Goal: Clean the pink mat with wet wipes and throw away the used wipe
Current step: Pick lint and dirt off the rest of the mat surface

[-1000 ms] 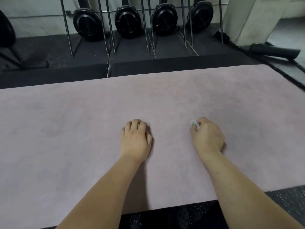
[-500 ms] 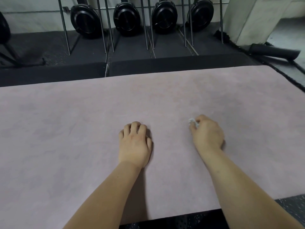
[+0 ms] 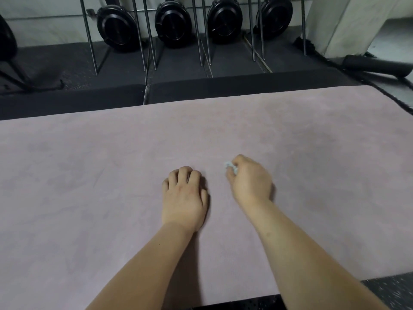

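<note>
Lying flat across most of the view, the pink mat (image 3: 111, 198) covers dark speckled flooring, its far edge running beside a row of black floor pads (image 3: 223, 88). Both bare forearms reach forward over it. The left hand (image 3: 184, 199) rests palm-down on the mat near the middle, its fingers curled under at the tips and holding nothing that shows. Just beside it, the right hand (image 3: 249, 180) is closed into a loose fist around a small crumpled wet wipe (image 3: 231, 167) — only a pale bunched bit pokes out past the thumb and forefinger. That bit seems to be pressed to the mat surface, though the blur there makes the contact hard to confirm. Beyond the mat stand four round black discs (image 3: 174, 21) between thin metal rods (image 3: 89, 34), and a black foam roller (image 3: 377, 67) lies at the far right, well apart from the hands.
</note>
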A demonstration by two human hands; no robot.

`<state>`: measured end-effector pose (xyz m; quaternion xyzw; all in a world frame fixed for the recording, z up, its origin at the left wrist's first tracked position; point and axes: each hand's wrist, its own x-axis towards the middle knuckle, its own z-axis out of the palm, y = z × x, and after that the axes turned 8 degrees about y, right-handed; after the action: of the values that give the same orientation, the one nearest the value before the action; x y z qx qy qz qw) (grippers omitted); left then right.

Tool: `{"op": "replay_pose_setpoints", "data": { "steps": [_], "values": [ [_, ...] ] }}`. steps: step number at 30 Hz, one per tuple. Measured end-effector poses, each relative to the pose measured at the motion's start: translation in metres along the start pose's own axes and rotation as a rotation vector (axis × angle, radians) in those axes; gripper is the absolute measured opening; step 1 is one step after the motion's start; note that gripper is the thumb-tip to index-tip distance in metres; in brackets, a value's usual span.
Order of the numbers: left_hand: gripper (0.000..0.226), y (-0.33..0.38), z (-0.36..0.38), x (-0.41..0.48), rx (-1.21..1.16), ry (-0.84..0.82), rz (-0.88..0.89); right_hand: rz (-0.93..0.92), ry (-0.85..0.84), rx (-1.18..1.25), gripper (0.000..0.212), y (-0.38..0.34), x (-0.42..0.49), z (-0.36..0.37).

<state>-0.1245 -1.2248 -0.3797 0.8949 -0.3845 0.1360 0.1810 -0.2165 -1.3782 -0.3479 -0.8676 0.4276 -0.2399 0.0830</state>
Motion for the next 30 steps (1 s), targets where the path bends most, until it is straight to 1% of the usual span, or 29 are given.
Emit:
{"op": "replay_pose_setpoints", "data": {
  "steps": [3, 5, 6, 7, 11, 14, 16, 17, 19, 21, 23, 25, 26, 30],
  "values": [
    [0.032, 0.001, 0.0, 0.001, -0.005, -0.002, -0.007, 0.18, 0.066, -0.096, 0.029, 0.046, 0.029, -0.012],
    [0.032, 0.001, 0.0, 0.0, -0.005, -0.002, -0.007, 0.292, 0.083, -0.083, 0.028, 0.056, 0.038, -0.016],
    [0.032, 0.0, 0.001, 0.0, -0.004, -0.002, -0.007, 0.302, 0.087, -0.072, 0.028, 0.051, 0.038, -0.014],
    [0.032, 0.0, 0.001, 0.0, -0.004, -0.003, -0.008, 0.272, 0.08, -0.063, 0.027, 0.039, 0.034, -0.011],
    [0.029, 0.002, 0.0, 0.001, -0.006, -0.009, -0.016, 0.024, -0.026, 0.082, 0.023, -0.03, -0.001, 0.013],
    [0.028, 0.002, -0.001, 0.001, -0.017, -0.013, -0.018, -0.06, -0.062, 0.092, 0.023, -0.046, -0.005, 0.018],
    [0.029, 0.001, -0.001, 0.001, -0.017, -0.017, -0.015, -0.065, -0.034, 0.021, 0.025, -0.027, 0.007, 0.015],
    [0.03, 0.001, -0.001, 0.001, -0.017, -0.017, -0.014, -0.035, -0.011, -0.021, 0.027, -0.011, 0.016, 0.012],
    [0.031, 0.001, -0.001, 0.001, -0.018, -0.017, -0.013, 0.069, 0.047, -0.095, 0.03, 0.025, 0.036, 0.002],
    [0.033, 0.001, -0.001, 0.001, -0.022, -0.018, -0.01, 0.177, 0.07, -0.143, 0.029, 0.055, 0.051, -0.009],
    [0.035, 0.002, -0.001, 0.001, -0.022, -0.018, -0.01, 0.218, 0.079, -0.16, 0.026, 0.06, 0.055, -0.01],
    [0.035, 0.002, -0.001, 0.001, -0.015, -0.022, -0.008, 0.185, 0.077, -0.157, 0.027, 0.039, 0.048, -0.004],
    [0.034, 0.003, -0.001, 0.001, -0.013, -0.02, -0.006, 0.138, 0.063, -0.12, 0.027, 0.021, 0.041, 0.001],
    [0.024, 0.001, -0.001, 0.001, -0.024, 0.0, -0.006, -0.095, -0.095, 0.077, 0.023, -0.052, 0.013, 0.021]
  ]
}}
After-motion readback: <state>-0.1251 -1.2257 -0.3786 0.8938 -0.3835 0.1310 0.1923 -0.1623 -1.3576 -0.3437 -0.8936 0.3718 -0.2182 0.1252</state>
